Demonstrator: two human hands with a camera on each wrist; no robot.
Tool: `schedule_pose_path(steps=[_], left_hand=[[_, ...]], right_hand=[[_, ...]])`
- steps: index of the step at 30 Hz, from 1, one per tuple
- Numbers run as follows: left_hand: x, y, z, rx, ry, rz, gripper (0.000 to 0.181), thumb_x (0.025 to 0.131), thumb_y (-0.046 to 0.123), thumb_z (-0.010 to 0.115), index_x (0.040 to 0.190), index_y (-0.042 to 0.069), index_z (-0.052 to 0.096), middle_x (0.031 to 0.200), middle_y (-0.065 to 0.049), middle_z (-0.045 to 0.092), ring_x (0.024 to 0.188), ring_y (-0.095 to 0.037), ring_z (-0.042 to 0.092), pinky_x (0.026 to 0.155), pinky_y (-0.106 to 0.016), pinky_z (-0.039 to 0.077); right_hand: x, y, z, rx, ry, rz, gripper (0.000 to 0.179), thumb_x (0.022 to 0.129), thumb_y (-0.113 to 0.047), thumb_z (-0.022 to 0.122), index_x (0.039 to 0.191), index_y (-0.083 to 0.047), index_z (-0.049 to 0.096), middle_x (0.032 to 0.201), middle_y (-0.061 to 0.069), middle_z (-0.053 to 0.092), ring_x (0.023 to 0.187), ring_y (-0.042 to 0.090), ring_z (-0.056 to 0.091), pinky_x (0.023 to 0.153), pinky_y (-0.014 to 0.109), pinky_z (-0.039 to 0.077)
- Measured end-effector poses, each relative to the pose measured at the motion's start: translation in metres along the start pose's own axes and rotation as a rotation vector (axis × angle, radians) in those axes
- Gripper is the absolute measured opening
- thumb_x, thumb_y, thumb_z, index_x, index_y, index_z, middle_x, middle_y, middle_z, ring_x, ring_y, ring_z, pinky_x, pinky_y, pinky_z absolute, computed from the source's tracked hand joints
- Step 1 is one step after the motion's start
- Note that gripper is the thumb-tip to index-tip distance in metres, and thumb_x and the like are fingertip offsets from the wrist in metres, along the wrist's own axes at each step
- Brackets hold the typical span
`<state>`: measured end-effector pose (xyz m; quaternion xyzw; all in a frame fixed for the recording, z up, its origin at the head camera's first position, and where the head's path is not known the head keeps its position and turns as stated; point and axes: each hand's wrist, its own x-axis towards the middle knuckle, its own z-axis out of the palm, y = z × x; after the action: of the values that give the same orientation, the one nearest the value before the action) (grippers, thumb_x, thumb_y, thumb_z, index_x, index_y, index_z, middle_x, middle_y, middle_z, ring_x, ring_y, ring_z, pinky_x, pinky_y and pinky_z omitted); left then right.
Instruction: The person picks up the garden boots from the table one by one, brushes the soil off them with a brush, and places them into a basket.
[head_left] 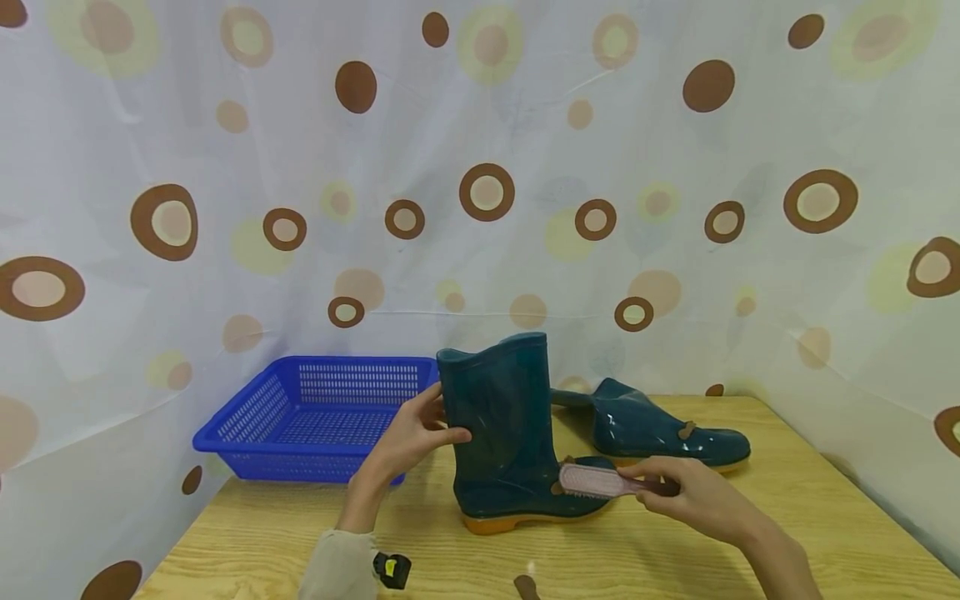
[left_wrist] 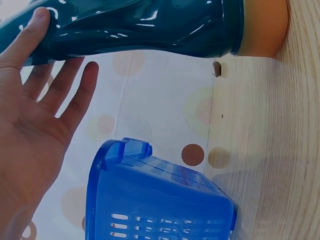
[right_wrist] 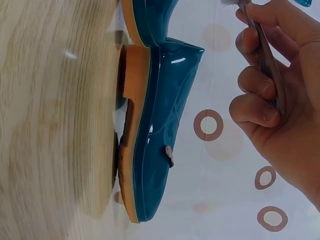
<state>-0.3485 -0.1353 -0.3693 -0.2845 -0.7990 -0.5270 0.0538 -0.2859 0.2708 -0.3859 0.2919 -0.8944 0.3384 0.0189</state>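
A dark teal rain boot (head_left: 498, 425) with an orange sole stands upright on the table. My left hand (head_left: 408, 437) grips the back of its shaft, thumb on the near side and fingers behind; the left wrist view shows that thumb (left_wrist: 36, 25) on the glossy surface. My right hand (head_left: 693, 496) holds a pink-backed brush (head_left: 592, 481) by its dark handle, bristles down over the boot's foot. Brown lumps (head_left: 557, 487) sit on the foot beside the brush head. In the right wrist view, the fingers curl round the brush handle (right_wrist: 270, 62).
A second teal boot (head_left: 660, 429) lies behind to the right, its shaft folded over and a brown lump (head_left: 686, 430) on its foot. A blue perforated basket (head_left: 307, 458) stands at the left. Another brown piece (head_left: 527, 587) lies near the table's front. A patterned curtain (head_left: 480, 275) hangs behind.
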Motion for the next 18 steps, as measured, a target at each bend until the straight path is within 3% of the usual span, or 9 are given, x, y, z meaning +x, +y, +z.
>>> schedule_pose_path(steps=[10,18], left_hand=[[0.0021,-0.0035,0.0001,-0.007,-0.002,-0.014,0.075,0.086,0.028,0.079,0.15,0.033,0.04,0.121,-0.007,0.07,0.101,-0.024,0.068,0.093,-0.046,0.056],[0.0014,-0.0033,0.0,-0.002,0.007,-0.026,0.077,0.085,0.029,0.079,0.151,0.032,0.04,0.121,-0.006,0.07,0.101,-0.023,0.068,0.093,-0.047,0.056]], right_hand=[[-0.0029,-0.0014,-0.0021,-0.003,-0.003,0.036,0.029,0.095,-0.018,0.064,0.122,-0.011,0.07,0.084,-0.004,0.057,0.069,0.0,0.047,0.056,0.023,0.039],[-0.0039,-0.0003,-0.0028,-0.013,-0.033,0.047,0.028,0.093,-0.017,0.065,0.119,-0.011,0.072,0.081,-0.008,0.057,0.066,-0.001,0.047,0.053,0.021,0.038]])
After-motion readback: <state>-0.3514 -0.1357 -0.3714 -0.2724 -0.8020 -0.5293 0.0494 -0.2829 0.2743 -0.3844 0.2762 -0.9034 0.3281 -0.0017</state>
